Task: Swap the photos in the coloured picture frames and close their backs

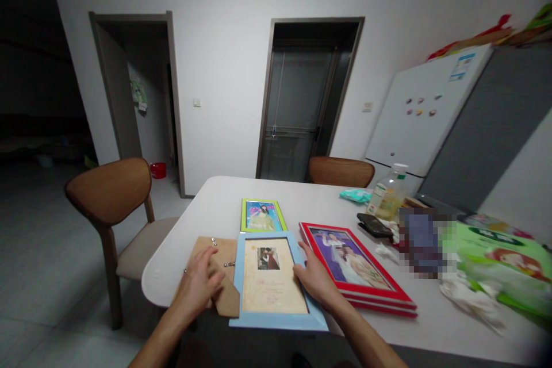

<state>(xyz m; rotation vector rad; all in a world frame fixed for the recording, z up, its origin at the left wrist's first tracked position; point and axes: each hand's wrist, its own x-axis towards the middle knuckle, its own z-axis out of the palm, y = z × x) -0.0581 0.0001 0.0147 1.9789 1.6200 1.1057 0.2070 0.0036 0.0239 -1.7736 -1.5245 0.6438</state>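
A light blue picture frame [276, 320] lies near the table's front edge, with a cream print and a small photo of a couple inside it. My right hand [317, 279] grips its right side, the thumb over the inner border. To the left is a brown backing board [227, 300] with small metal clips, partly under the blue frame's left side. My left hand [199, 282] rests over this board with its fingers loosely bent and apart. A lime green picture frame [281, 217] lies just behind the blue one. Right of my right hand are stacked red picture frames [305, 232].
On the white table [224, 190] at the right are a clear bottle [388, 195], a black phone-like object [374, 225], a teal packet [356, 195], crumpled tissues [472, 302] and a green tissue pack [504, 253]. Wooden chairs [110, 190] stand left and behind.
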